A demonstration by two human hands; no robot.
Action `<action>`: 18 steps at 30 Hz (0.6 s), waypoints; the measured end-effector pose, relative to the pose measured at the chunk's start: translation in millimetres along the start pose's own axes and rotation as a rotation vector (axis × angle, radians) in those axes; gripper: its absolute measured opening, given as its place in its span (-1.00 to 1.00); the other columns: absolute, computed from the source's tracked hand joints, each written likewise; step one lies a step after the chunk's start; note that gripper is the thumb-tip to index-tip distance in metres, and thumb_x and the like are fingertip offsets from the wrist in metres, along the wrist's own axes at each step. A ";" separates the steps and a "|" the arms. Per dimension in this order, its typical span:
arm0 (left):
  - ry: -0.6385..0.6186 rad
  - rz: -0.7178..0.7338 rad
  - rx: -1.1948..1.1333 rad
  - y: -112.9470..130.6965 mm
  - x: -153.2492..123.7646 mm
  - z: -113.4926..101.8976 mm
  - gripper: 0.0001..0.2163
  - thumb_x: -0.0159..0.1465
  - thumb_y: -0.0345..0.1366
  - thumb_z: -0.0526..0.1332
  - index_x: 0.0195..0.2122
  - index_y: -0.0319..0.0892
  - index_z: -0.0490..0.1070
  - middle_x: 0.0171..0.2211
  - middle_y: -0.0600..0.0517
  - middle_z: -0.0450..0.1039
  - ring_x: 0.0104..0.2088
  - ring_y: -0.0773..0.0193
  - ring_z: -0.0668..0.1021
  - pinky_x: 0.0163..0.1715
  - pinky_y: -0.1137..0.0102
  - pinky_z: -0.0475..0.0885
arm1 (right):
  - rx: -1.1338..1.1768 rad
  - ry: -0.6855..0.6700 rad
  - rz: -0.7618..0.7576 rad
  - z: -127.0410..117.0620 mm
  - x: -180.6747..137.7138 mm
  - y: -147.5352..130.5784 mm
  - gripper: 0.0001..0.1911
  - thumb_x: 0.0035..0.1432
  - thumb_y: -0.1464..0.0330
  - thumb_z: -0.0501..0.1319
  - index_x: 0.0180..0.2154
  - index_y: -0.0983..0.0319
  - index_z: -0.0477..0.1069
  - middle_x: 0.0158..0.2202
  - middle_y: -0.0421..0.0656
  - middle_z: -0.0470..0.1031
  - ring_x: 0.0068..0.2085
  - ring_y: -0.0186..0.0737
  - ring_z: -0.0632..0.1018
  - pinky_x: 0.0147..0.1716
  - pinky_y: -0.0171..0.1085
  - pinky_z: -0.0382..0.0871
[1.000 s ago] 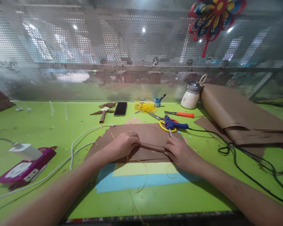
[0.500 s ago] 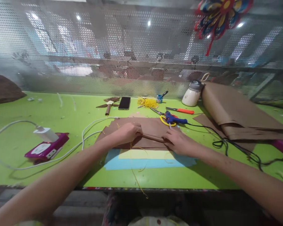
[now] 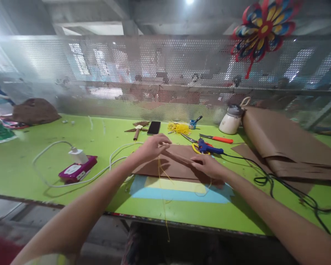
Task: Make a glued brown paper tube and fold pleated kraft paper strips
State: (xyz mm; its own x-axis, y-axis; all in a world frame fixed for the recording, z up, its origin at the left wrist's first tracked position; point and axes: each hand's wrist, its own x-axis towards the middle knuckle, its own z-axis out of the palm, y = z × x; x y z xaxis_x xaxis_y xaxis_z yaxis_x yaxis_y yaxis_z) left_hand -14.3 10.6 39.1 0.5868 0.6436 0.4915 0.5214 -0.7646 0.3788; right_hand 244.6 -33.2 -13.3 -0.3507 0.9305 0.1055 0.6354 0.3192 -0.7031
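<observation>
A thin brown paper roll (image 3: 180, 158) slants between my two hands, its left end higher than its right. My left hand (image 3: 153, 146) pinches the upper left end. The fingers of my right hand (image 3: 209, 166) are closed on the lower right end. Beneath lie brown paper sheets (image 3: 149, 169), on top of a pale yellow sheet (image 3: 179, 184) and light blue paper (image 3: 160, 194). Thin yellow strings (image 3: 165, 217) trail from near my left hand down over the table's front edge.
Behind the sheets are a blue glue gun (image 3: 209, 148), scissors (image 3: 191, 138), an orange-handled knife (image 3: 222, 139), yellow shreds (image 3: 179, 128) and a phone (image 3: 154, 128). A white jug (image 3: 230, 123) and folded brown paper (image 3: 287, 136) stand right. A purple power strip (image 3: 78, 170) with white cable sits left.
My left hand has risen with its end of the paper roll, so the roll now slants more. My view has also tilted upward and turned left.
</observation>
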 end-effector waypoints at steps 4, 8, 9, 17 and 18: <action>0.073 -0.147 -0.300 25.6 -13.5 -2.6 -0.78 0.30 -0.28 0.12 -0.23 -0.30 0.50 -0.32 -0.09 0.56 -0.31 0.31 0.55 -0.28 0.40 0.46 | 0.377 -0.001 0.076 -8.6 -2.0 3.0 -0.70 0.12 0.19 0.19 -0.40 0.32 0.46 -0.56 -0.20 0.41 -0.53 -0.34 0.39 -0.52 -0.33 0.22; -0.067 -0.540 -0.921 42.7 -24.6 18.0 -0.81 0.16 -0.27 0.30 -0.34 -0.33 0.53 -0.38 -0.11 0.57 -0.40 0.32 0.54 -0.29 0.39 0.45 | 0.735 0.027 0.117 -5.2 -7.9 -5.9 -0.65 0.00 0.15 0.31 -0.31 0.32 0.48 -0.45 -0.17 0.48 -0.45 -0.34 0.46 -0.41 -0.32 0.35; -0.064 -0.586 -0.972 44.8 -24.5 23.6 -0.79 0.16 -0.25 0.30 -0.29 -0.32 0.52 -0.35 -0.13 0.57 -0.39 0.30 0.55 -0.28 0.37 0.46 | 0.814 0.032 0.126 -3.2 -9.3 -9.2 -0.63 -0.03 0.15 0.34 -0.27 0.30 0.48 -0.43 -0.17 0.49 -0.42 -0.34 0.48 -0.36 -0.31 0.38; 0.107 -0.532 -1.283 61.3 0.2 37.2 -0.76 0.30 -0.23 0.11 -0.13 -0.29 0.41 -0.17 -0.21 0.54 -0.15 0.17 0.57 -0.04 0.24 0.40 | 1.187 -0.007 0.173 11.9 -23.8 -41.1 -0.72 -0.03 0.28 0.39 -0.27 0.31 0.51 -0.44 -0.17 0.50 -0.44 -0.40 0.50 -0.35 -0.34 0.44; 0.131 -0.511 -1.347 63.8 1.9 38.3 -0.76 0.30 -0.25 0.12 -0.10 -0.28 0.39 -0.18 -0.20 0.54 -0.15 0.17 0.57 -0.04 0.23 0.40 | 1.211 -0.009 0.174 13.1 -25.9 -44.1 -0.72 -0.02 0.28 0.39 -0.27 0.32 0.51 -0.44 -0.17 0.50 -0.44 -0.40 0.49 -0.36 -0.35 0.43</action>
State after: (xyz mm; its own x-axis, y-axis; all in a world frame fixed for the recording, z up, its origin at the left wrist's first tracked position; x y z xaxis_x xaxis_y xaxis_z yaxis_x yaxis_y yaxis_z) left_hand 43.9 -35.6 34.1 0.4199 0.8999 0.1178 -0.3590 0.0454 0.9322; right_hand 216.7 -73.7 5.8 -0.3329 0.9413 -0.0563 -0.3751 -0.1870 -0.9080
